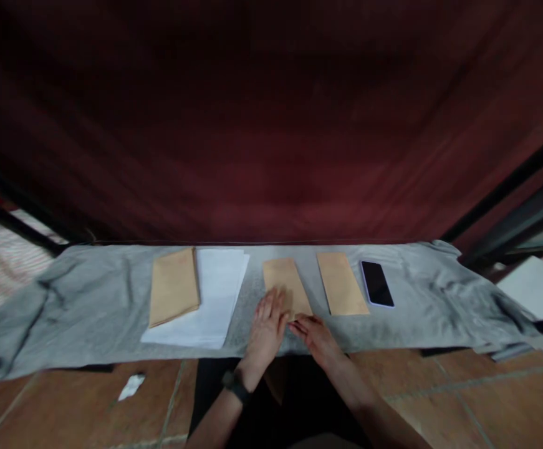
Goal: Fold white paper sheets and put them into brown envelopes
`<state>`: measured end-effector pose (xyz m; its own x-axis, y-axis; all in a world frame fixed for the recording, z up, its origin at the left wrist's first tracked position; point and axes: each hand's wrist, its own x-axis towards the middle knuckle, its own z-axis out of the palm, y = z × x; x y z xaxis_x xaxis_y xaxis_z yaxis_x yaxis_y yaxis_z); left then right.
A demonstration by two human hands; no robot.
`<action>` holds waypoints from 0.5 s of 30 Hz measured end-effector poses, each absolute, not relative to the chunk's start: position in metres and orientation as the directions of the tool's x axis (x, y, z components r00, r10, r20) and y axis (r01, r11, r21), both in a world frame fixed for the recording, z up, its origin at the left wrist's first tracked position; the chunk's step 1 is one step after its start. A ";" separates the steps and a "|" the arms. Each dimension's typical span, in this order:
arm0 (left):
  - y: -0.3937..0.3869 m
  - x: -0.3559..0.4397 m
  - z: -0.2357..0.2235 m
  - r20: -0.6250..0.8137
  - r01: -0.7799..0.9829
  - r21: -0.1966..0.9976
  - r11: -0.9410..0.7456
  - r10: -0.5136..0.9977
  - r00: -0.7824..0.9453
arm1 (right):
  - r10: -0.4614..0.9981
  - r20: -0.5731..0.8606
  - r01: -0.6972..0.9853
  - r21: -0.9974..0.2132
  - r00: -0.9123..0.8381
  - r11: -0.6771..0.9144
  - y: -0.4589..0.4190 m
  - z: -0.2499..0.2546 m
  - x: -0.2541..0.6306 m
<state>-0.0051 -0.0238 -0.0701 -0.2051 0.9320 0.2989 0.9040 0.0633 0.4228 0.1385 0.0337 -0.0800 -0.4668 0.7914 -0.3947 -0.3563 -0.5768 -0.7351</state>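
A narrow brown paper envelope (284, 274) lies slightly tilted on the grey cloth in front of me. My left hand (268, 321) rests flat on its lower left part, fingers stretched out and a dark watch on the wrist. At the envelope's bottom edge, the fingers of my right hand (315, 337) are pressed together and grip the paper near the corner. A second brown envelope (343, 284) of similar shape lies to the right, apart from both hands. Whether the gripped edge is folded, I cannot tell.
A grey cloth (98, 299) covers the long narrow surface. To the left, a brown paper stack (174, 287) overlaps white sheets (217, 293). A phone (376, 284) lies at right. Dark red fabric (271, 156) hangs behind. Crumpled white paper (131, 386) is on the tiled floor.
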 end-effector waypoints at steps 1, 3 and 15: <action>-0.023 -0.005 -0.069 0.261 0.928 0.368 0.051 0.953 -0.156 | 0.773 -0.398 -0.333 -0.735 -0.494 -0.591 0.032 -0.080 0.139; -0.023 -0.007 -0.071 0.179 0.957 0.287 0.032 0.980 -0.087 | 0.717 -0.422 -0.242 -0.743 -0.554 -0.624 0.032 -0.080 0.147; -0.003 -0.006 -0.077 0.157 0.987 0.129 -0.096 0.985 0.076 | 0.625 0.262 0.437 -0.522 -0.735 0.732 0.037 -0.090 0.195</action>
